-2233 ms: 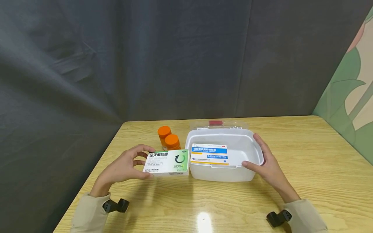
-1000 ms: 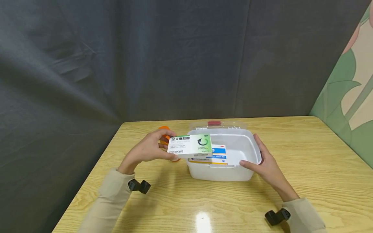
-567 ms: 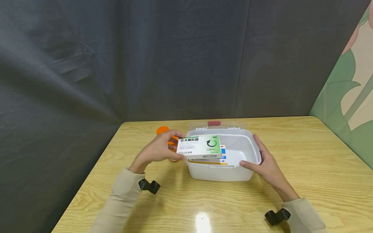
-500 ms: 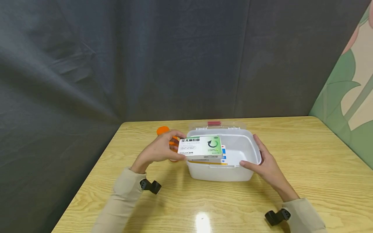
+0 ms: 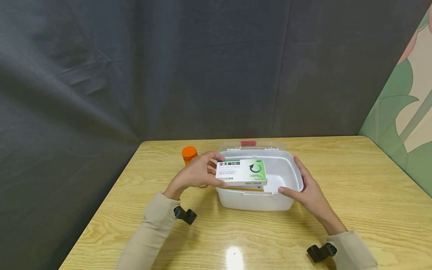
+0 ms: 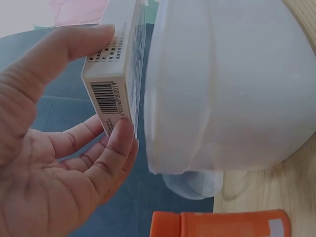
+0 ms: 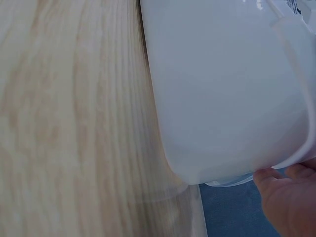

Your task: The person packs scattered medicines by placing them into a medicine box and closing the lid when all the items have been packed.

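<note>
In the head view my left hand point(image 5: 199, 172) pinches the left end of a white and green medicine box point(image 5: 240, 173) between thumb and fingers. The box is flat over the left part of an uncovered white plastic container point(image 5: 254, 201). Beneath it, the front strip of a white, blue and orange medicine box point(image 5: 250, 188) shows; the rest is covered. My right hand point(image 5: 308, 193) grips the container's right end, thumb at the front rim and fingers along the side. The left wrist view shows the barcode end of the held box point(image 6: 106, 98), beside the container's outer wall point(image 6: 232, 89).
Behind my left hand stands an orange-capped bottle point(image 5: 189, 152); a second one is almost wholly hidden by the hand. The container's clear lid, with a red latch point(image 5: 248, 143), is folded back on the wooden table point(image 5: 337, 165). A dark curtain point(image 5: 216, 71) hangs behind.
My left hand has carried the white and green medicine box from left of the container to over it, covering most of the blue one. The right hand keeps its place.
</note>
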`<state>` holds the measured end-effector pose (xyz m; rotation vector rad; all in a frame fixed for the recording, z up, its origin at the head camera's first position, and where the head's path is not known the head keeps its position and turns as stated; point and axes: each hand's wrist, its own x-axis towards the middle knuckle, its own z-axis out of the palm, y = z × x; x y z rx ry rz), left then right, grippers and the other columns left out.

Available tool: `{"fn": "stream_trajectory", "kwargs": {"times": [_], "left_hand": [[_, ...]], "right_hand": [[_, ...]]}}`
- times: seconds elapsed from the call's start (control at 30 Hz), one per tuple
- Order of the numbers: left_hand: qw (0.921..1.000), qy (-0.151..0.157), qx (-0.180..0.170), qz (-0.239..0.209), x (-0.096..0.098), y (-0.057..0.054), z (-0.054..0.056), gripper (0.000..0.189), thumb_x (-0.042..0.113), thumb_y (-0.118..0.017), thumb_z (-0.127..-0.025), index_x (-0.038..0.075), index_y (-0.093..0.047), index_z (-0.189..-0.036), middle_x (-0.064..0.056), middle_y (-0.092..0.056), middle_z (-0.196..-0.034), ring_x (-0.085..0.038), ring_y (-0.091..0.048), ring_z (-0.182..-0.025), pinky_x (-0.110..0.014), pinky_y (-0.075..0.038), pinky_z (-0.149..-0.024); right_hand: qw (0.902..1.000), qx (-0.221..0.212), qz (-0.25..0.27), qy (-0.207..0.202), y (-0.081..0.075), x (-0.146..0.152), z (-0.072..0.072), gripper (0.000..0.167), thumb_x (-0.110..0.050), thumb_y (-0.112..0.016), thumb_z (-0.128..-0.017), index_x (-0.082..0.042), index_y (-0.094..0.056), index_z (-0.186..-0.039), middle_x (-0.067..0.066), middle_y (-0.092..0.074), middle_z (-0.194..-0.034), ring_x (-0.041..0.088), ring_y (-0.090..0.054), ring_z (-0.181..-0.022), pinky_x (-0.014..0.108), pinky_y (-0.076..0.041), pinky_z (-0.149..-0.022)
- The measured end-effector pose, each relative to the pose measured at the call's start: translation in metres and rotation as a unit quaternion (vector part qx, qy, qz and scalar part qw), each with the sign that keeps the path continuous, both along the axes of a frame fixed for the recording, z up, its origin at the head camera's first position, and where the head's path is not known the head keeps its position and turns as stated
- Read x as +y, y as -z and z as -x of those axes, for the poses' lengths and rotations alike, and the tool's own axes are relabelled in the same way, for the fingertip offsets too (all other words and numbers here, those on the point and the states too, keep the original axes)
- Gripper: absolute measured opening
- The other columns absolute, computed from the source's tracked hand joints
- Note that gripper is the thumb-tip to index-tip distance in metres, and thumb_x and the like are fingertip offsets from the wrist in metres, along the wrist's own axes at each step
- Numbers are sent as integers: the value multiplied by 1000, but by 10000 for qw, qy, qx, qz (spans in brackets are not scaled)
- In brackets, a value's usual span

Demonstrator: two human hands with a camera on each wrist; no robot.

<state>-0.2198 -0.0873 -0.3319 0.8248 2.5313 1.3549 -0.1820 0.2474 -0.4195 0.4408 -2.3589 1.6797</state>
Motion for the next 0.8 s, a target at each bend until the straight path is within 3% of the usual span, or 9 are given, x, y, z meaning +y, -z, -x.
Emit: {"fn": "stream_trajectory", "kwargs": {"times": [0.3,0.8], "left_hand": [[9995,78,126,267,15,4,5,66,8,-88,-68,4,-57,-125,-9,-51,-118,-25,-55,-93,-28,-53,-80],[9895,153,456,1362,33,0,12,61,17,-87,-70,17,-59,-124,-7,-51,-127,-26,-52,-101,-34,-46,-80]], "right_hand": [[10000,64,-17,39,1,0,1,103,-7,-77,-82,-13,-7,-157,24,-31,-148,36,-43,-119,14,-45,-83],[10000,50,-69,46,2,2,1,103,-7,-77,-83,-14,-6,-157,24,-32,-148,36,-43,-117,16,-47,-83]]}}
